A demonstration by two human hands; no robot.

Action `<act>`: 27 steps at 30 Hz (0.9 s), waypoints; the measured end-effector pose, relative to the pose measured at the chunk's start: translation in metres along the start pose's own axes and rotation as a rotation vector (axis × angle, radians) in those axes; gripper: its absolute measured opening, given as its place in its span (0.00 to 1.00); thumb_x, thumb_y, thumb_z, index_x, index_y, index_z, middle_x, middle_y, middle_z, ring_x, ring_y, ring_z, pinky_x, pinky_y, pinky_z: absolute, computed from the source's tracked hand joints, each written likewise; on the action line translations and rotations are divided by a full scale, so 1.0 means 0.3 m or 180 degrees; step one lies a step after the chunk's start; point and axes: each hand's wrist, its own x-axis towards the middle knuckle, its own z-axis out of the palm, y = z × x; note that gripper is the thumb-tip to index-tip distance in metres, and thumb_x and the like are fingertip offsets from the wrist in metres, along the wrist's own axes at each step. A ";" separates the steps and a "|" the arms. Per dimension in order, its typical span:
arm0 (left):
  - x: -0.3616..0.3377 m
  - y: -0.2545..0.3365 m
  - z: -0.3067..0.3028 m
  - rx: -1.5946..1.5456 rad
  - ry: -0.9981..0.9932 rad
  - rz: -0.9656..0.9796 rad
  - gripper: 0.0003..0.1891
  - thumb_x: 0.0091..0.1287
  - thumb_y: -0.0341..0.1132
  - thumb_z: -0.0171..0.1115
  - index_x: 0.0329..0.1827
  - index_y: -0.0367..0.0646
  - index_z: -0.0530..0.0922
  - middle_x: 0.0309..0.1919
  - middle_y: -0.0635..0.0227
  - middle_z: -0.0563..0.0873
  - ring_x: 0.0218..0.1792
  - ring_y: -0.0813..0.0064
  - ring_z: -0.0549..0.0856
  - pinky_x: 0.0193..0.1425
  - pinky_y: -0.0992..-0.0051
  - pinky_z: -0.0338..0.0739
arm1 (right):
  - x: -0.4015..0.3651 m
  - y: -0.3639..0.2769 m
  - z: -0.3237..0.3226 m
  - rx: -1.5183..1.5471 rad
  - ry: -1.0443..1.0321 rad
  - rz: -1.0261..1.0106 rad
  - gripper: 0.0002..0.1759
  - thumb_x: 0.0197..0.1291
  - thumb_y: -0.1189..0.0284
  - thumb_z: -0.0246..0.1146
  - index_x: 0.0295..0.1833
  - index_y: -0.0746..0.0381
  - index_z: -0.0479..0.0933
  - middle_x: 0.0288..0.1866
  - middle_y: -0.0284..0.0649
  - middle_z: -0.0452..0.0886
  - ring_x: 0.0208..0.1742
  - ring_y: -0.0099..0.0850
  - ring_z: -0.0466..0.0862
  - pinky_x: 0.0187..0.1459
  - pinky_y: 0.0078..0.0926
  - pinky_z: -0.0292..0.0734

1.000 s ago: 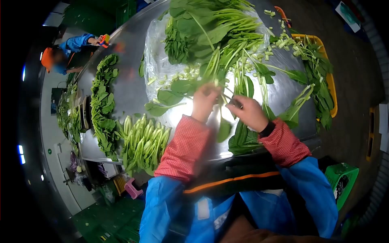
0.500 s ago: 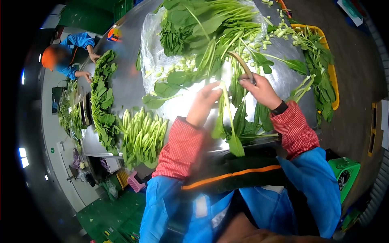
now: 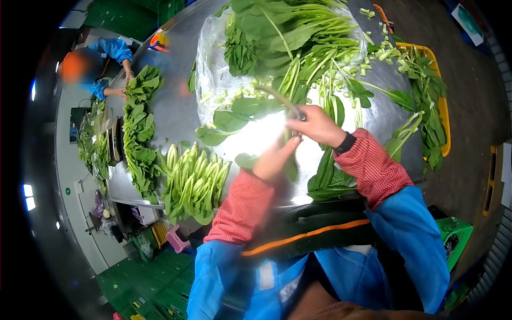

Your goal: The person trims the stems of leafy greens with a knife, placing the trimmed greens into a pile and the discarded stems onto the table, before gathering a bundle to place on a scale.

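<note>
My right hand (image 3: pixel 320 127) is closed on the dark handle of a curved knife (image 3: pixel 278 97), whose blade points up and left over the metal table (image 3: pixel 176 106). Just below and left of it, my left hand (image 3: pixel 276 158) is closed around a leafy stalk; leaves (image 3: pixel 246 160) show beside the fingers, partly blurred. The two hands nearly meet. Beyond them a large pile of leafy greens (image 3: pixel 266 40) lies on clear plastic (image 3: pixel 210 58), with cut stem pieces scattered around. Loose leaves (image 3: pixel 328 178) lie near the table's front edge, below my right hand.
A stack of trimmed greens (image 3: pixel 194 178) and a long leafy row (image 3: pixel 140 133) lie left. At the far left a co-worker (image 3: pixel 101 64) touches that row. A yellow crate (image 3: pixel 444 120) of greens stands right; an orange-yellow object (image 3: pixel 158 41) sits at the upper left.
My right hand has moved left with the knife, closer to my left hand. The long leaves that hung between my hands no longer show there. The whole view has shifted slightly.
</note>
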 end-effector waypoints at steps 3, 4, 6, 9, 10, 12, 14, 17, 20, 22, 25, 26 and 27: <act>-0.015 0.015 -0.051 -0.1546 0.0437 -0.0600 0.20 0.72 0.36 0.56 0.64 0.37 0.71 0.42 0.67 0.83 0.37 0.78 0.82 0.44 0.76 0.80 | 0.138 -0.026 -0.001 -0.1442 0.1015 -0.0363 0.27 0.60 0.50 0.64 0.42 0.68 0.79 0.28 0.50 0.82 0.32 0.40 0.84 0.37 0.34 0.79; -0.016 0.016 -0.072 -0.1576 0.0772 -0.0683 0.15 0.73 0.35 0.54 0.58 0.39 0.74 0.36 0.70 0.81 0.32 0.80 0.81 0.39 0.75 0.81 | 0.178 -0.059 -0.024 -0.1713 0.1178 0.0181 0.29 0.59 0.47 0.63 0.43 0.66 0.80 0.33 0.52 0.83 0.36 0.44 0.85 0.38 0.38 0.79; -0.028 0.020 -0.111 -0.1588 0.0843 -0.0706 0.12 0.72 0.35 0.56 0.53 0.40 0.76 0.31 0.73 0.78 0.28 0.81 0.78 0.37 0.77 0.80 | 0.288 -0.001 -0.055 -0.2038 0.1235 0.0699 0.29 0.59 0.47 0.62 0.47 0.66 0.80 0.35 0.51 0.84 0.39 0.45 0.85 0.41 0.40 0.79; -0.019 -0.010 -0.130 -0.1432 0.1041 -0.0536 0.10 0.70 0.35 0.59 0.49 0.40 0.78 0.27 0.76 0.76 0.25 0.84 0.75 0.30 0.81 0.74 | 0.356 0.066 -0.046 -0.2394 0.1091 0.1110 0.27 0.61 0.53 0.61 0.51 0.66 0.77 0.39 0.50 0.84 0.40 0.45 0.85 0.43 0.40 0.79; -0.013 -0.017 -0.136 -0.1350 0.1120 -0.0475 0.10 0.70 0.35 0.59 0.48 0.40 0.78 0.25 0.77 0.75 0.24 0.85 0.73 0.28 0.82 0.71 | 0.367 0.085 -0.048 -0.2481 0.1089 0.1087 0.26 0.61 0.54 0.61 0.53 0.66 0.76 0.40 0.50 0.84 0.40 0.46 0.85 0.44 0.40 0.79; 0.000 -0.038 -0.161 -0.1216 0.1251 -0.0492 0.09 0.70 0.36 0.60 0.46 0.40 0.79 0.24 0.78 0.75 0.22 0.86 0.71 0.26 0.83 0.67 | 0.351 0.082 -0.051 -0.2149 0.1168 0.1101 0.25 0.60 0.57 0.61 0.55 0.65 0.75 0.41 0.50 0.84 0.41 0.45 0.85 0.45 0.39 0.79; 0.013 -0.045 -0.191 -0.0984 0.1303 -0.0482 0.10 0.69 0.37 0.61 0.48 0.41 0.79 0.25 0.79 0.75 0.23 0.88 0.70 0.25 0.85 0.66 | 0.291 0.077 -0.043 -0.1914 0.1196 0.0790 0.25 0.57 0.60 0.62 0.55 0.65 0.74 0.42 0.51 0.83 0.41 0.45 0.85 0.44 0.40 0.79; 0.049 0.023 -0.174 -0.0850 0.1365 -0.0390 0.13 0.69 0.37 0.61 0.51 0.40 0.79 0.27 0.79 0.77 0.25 0.89 0.71 0.25 0.85 0.65 | 0.145 0.060 0.005 -0.1726 0.0971 0.0495 0.25 0.55 0.60 0.63 0.55 0.64 0.73 0.40 0.53 0.83 0.39 0.46 0.85 0.42 0.40 0.78; 0.107 0.021 -0.121 -0.0627 0.1093 -0.0153 0.14 0.68 0.38 0.62 0.53 0.40 0.79 0.31 0.77 0.80 0.26 0.89 0.71 0.26 0.85 0.65 | -0.004 0.061 0.088 -0.1292 0.0972 0.0143 0.24 0.53 0.61 0.66 0.51 0.64 0.73 0.35 0.52 0.82 0.37 0.47 0.84 0.39 0.40 0.78; 0.125 0.025 -0.085 -0.0679 0.0891 -0.0621 0.12 0.68 0.37 0.62 0.49 0.41 0.79 0.32 0.76 0.81 0.26 0.89 0.72 0.27 0.85 0.65 | -0.074 0.030 0.093 -0.1231 0.0566 0.0153 0.22 0.55 0.62 0.66 0.50 0.65 0.73 0.36 0.51 0.82 0.39 0.45 0.84 0.40 0.38 0.77; 0.133 -0.020 -0.054 -0.0595 0.0724 -0.0648 0.10 0.69 0.35 0.62 0.48 0.40 0.78 0.35 0.74 0.83 0.29 0.87 0.76 0.30 0.83 0.71 | -0.119 0.034 0.050 -0.0840 0.0662 -0.0779 0.13 0.63 0.66 0.63 0.40 0.66 0.75 0.26 0.40 0.77 0.27 0.29 0.76 0.33 0.28 0.73; 0.122 -0.038 -0.038 -0.1305 0.0508 -0.0219 0.11 0.69 0.33 0.61 0.50 0.38 0.77 0.39 0.71 0.84 0.31 0.83 0.79 0.35 0.80 0.76 | -0.139 0.029 -0.003 -0.1217 0.0823 -0.0608 0.12 0.63 0.66 0.63 0.40 0.66 0.76 0.26 0.40 0.78 0.27 0.31 0.78 0.33 0.29 0.74; 0.103 -0.012 -0.020 -0.1399 0.0424 -0.0325 0.11 0.70 0.33 0.60 0.50 0.38 0.77 0.39 0.70 0.84 0.31 0.83 0.80 0.36 0.79 0.77 | -0.158 -0.043 -0.048 -0.1591 0.0978 -0.0430 0.12 0.64 0.65 0.62 0.40 0.65 0.77 0.27 0.41 0.80 0.27 0.33 0.80 0.33 0.30 0.75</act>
